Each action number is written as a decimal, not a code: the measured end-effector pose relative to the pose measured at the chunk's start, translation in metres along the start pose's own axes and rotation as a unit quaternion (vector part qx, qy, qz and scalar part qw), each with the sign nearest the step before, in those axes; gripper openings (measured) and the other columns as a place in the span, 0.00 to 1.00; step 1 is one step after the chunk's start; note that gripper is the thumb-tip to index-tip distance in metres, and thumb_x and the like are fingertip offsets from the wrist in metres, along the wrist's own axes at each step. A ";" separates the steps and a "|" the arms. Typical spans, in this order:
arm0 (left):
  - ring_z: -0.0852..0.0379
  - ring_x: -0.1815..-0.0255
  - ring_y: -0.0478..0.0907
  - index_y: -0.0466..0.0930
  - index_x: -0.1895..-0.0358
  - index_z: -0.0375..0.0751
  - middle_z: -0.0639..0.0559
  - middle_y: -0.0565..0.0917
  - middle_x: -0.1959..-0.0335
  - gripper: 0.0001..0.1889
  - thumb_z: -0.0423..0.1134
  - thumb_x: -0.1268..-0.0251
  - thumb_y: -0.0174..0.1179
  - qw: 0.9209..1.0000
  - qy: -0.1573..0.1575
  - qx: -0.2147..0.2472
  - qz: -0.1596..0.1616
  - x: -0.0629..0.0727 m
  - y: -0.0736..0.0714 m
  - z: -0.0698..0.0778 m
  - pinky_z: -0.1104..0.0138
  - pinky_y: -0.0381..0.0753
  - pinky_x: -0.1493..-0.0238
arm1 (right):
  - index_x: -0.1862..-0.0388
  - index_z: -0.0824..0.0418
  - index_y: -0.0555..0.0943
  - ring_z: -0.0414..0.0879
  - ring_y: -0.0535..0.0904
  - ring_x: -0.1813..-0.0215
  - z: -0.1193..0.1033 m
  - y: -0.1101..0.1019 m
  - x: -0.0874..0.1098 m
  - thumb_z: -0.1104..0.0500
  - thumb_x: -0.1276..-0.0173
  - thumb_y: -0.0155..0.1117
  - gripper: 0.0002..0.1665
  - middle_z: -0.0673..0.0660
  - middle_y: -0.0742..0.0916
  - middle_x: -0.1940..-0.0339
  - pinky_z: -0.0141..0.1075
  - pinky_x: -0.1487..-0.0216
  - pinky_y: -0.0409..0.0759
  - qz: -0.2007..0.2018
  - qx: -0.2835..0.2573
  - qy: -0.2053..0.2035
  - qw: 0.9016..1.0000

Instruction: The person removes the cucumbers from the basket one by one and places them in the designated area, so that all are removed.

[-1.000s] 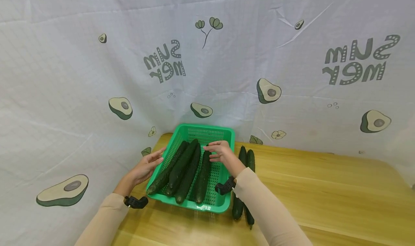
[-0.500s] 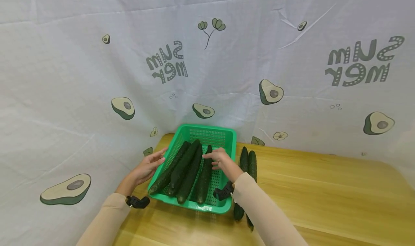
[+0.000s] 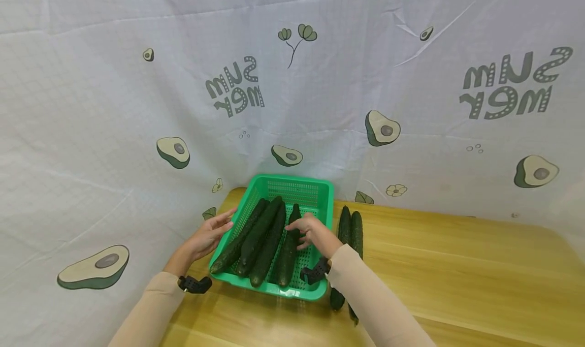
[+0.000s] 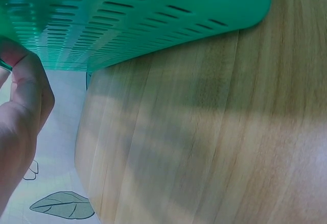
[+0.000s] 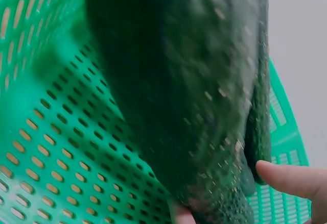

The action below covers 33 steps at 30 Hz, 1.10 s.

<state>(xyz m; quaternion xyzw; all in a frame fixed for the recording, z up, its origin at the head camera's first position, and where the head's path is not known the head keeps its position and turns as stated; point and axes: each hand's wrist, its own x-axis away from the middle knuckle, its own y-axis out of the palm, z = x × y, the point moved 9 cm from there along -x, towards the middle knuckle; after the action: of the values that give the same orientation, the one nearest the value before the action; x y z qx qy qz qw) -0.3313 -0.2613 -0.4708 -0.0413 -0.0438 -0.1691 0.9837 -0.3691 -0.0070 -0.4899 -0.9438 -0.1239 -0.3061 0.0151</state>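
Observation:
A green plastic basket (image 3: 330, 199) holds several dark green cucumbers (image 3: 258, 238). My left hand (image 3: 204, 239) grips the basket's left rim, and the left wrist view shows its bent fingers (image 4: 30, 83) at the edge of the perforated wall. Inside the basket, my right hand (image 3: 317, 235) holds the rightmost cucumber (image 3: 286, 265) near its middle, thumb and fingers on opposite sides. Up close in the right wrist view, that bumpy cucumber (image 5: 204, 106) fills the centre, with a fingertip (image 5: 182, 215) at its lower left side; the rest of the fingers are hidden.
Two more cucumbers (image 3: 356, 230) lie side by side on the wooden table (image 3: 457, 276), right of the basket and partly under the right forearm. A white curtain with avocado prints (image 3: 320, 103) hangs behind the table and along its left.
My right hand has come down and toward me along the rightmost cucumber, from its far end to about its middle. The left hand stays at the basket's rim.

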 end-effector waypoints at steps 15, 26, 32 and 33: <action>0.40 0.20 0.33 0.46 0.18 0.43 0.33 0.34 0.20 0.31 0.36 0.18 0.46 1.000 0.002 0.000 -0.001 -0.001 0.000 0.002 0.78 0.72 0.60 | 0.18 0.64 0.35 0.75 0.55 0.27 0.004 0.006 0.000 0.76 0.32 0.62 0.57 0.74 0.47 0.22 0.62 0.40 0.73 -0.015 0.023 0.005 1.000; 0.39 0.21 0.30 0.45 0.18 0.42 0.33 0.34 0.20 0.33 0.38 0.18 0.48 1.000 0.005 -0.003 -0.005 0.001 0.002 0.004 0.51 0.40 0.26 | 0.19 0.69 0.43 0.74 0.58 0.29 -0.001 0.003 0.004 0.75 0.32 0.63 0.52 0.74 0.52 0.24 0.62 0.39 0.72 0.001 0.007 -0.024 1.000; 0.38 0.20 0.31 0.46 0.18 0.44 0.33 0.35 0.20 0.32 0.38 0.18 0.48 1.000 0.005 -0.002 -0.003 0.002 0.002 0.001 0.49 0.38 0.25 | 0.19 0.68 0.47 0.73 0.58 0.28 -0.008 0.003 0.012 0.75 0.32 0.63 0.49 0.74 0.55 0.23 0.62 0.38 0.71 -0.009 -0.010 -0.038 0.999; 0.38 0.20 0.31 0.46 0.18 0.43 0.33 0.35 0.20 0.32 0.38 0.18 0.48 1.000 0.006 -0.002 -0.004 0.002 0.002 0.001 0.49 0.38 0.25 | 0.19 0.68 0.47 0.73 0.58 0.28 -0.010 0.003 0.013 0.75 0.32 0.62 0.49 0.74 0.54 0.23 0.63 0.38 0.71 -0.012 -0.012 -0.040 0.999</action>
<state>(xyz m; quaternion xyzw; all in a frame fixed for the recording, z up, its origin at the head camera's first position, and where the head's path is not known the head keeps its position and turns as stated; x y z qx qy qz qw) -0.3290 -0.2595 -0.4700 -0.0421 -0.0378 -0.1738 0.9832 -0.3634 -0.0082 -0.4741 -0.9538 -0.1325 -0.2697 -0.0049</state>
